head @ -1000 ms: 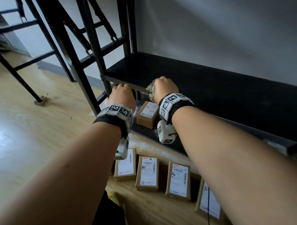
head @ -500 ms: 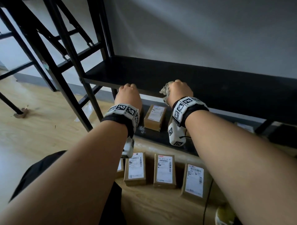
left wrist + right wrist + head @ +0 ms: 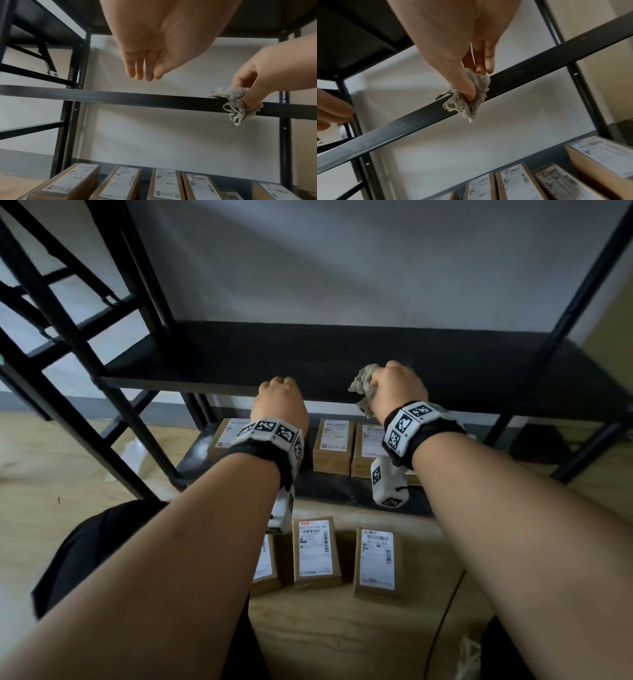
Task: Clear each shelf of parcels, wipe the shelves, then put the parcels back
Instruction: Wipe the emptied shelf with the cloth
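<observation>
The black middle shelf (image 3: 342, 357) is bare. My right hand (image 3: 397, 386) pinches a crumpled grey cloth (image 3: 363, 386) at the shelf's front edge. In the right wrist view the thumb presses the cloth (image 3: 471, 97) against the front rail (image 3: 539, 67). My left hand (image 3: 279, 398) hovers just left of it with loosely curled fingers (image 3: 140, 67). It holds nothing and stays above the rail (image 3: 137, 98). Several brown labelled parcels (image 3: 334, 446) lie on the bottom shelf. Three more parcels (image 3: 315, 553) lie on the wooden floor in front.
Black uprights frame the rack, one at the right (image 3: 582, 285), and slanted bars of another black frame (image 3: 68, 337) stand at the left. A grey wall is behind. A dark cable (image 3: 442, 628) runs over the floor at lower right. My dark-clothed knee (image 3: 85, 542) is at lower left.
Both hands have moved right along the shelf's front edge, from its left corner toward the middle, and the cloth has gone with the right hand. My view has swung right as well.
</observation>
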Demonstrator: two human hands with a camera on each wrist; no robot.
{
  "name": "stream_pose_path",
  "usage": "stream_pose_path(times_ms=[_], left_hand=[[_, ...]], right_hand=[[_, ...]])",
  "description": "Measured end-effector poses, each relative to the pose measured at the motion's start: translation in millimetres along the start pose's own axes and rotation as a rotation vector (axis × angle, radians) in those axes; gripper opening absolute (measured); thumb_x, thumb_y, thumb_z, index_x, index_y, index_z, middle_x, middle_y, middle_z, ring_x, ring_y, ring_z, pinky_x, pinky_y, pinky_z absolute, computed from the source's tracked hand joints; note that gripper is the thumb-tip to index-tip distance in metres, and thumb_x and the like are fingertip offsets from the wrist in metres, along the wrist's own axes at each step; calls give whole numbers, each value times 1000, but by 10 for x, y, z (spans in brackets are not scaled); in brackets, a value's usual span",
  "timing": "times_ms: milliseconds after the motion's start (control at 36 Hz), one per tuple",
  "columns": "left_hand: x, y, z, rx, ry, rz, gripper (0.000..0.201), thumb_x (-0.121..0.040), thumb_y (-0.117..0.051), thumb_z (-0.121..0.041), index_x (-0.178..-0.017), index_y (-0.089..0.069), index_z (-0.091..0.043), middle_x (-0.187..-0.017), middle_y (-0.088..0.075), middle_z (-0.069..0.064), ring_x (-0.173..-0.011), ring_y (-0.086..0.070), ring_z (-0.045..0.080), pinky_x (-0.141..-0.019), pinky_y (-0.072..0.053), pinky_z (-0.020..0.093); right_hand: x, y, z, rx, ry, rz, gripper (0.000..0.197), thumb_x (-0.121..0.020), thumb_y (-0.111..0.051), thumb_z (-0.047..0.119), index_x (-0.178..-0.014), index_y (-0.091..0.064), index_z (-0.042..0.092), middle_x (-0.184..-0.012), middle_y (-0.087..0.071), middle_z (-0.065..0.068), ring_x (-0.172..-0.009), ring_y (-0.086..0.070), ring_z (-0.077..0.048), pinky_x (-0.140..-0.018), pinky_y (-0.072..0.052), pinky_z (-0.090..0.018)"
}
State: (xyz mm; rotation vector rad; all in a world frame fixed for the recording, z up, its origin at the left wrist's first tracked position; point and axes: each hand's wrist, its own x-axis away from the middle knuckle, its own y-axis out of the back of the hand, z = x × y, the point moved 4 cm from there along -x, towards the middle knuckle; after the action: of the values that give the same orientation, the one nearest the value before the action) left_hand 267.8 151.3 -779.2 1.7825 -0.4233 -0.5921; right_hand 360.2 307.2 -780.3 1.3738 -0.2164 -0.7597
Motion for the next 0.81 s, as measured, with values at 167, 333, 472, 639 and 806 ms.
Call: stream_pose_path(times_ms=[167, 333, 472, 639, 806], left_hand=[[34, -87, -410, 10, -89, 1, 37, -89, -45, -2, -126, -48, -3, -131, -48, 13, -123, -41, 29, -100, -41, 37], [50, -199, -872, 34, -171, 7, 37, -88, -46, -1, -125, -49, -4, -130, -49, 12, -123, -41, 28, -101, -42, 38], [81, -260, -1238, 44, -242, -5, 40, -86, -50, -2, -125, -49, -5, -130, -49, 10, -123, -41, 26, -101, -41, 36], [103, -346, -1665, 51, -331, 5, 46, -86, -46, 1, -131, -46, -5, -136, -46, 10, -129, -37, 27, -104, -37, 36], [167, -438, -2076, 62, -401, 18, 46, -87, -47, 0, -133, -45, -6, -138, -45, 9, -131, -35, 26, -106, -35, 37]], right_hand=[[121, 143, -449, -4, -81, -17, 27, -87, -61, 13, -114, -63, 11, -115, -55, -9, -108, -52, -28, -87, -49, -40], [237, 276, -888, 19, -158, -30, 30, -86, -63, 11, -116, -63, 11, -118, -55, -10, -110, -52, -28, -88, -49, -40], [322, 394, -1318, 51, -226, -60, 29, -85, -63, 10, -114, -65, 10, -115, -55, -12, -109, -52, -30, -86, -48, -40], [419, 539, -1794, 75, -309, -77, 32, -85, -63, 10, -116, -64, 9, -116, -55, -12, -110, -52, -31, -87, -48, -40], [447, 608, -2211, 97, -403, -88, 32, -85, -65, 11, -116, -65, 10, -116, -56, -10, -111, -53, -30, -87, -49, -37]])
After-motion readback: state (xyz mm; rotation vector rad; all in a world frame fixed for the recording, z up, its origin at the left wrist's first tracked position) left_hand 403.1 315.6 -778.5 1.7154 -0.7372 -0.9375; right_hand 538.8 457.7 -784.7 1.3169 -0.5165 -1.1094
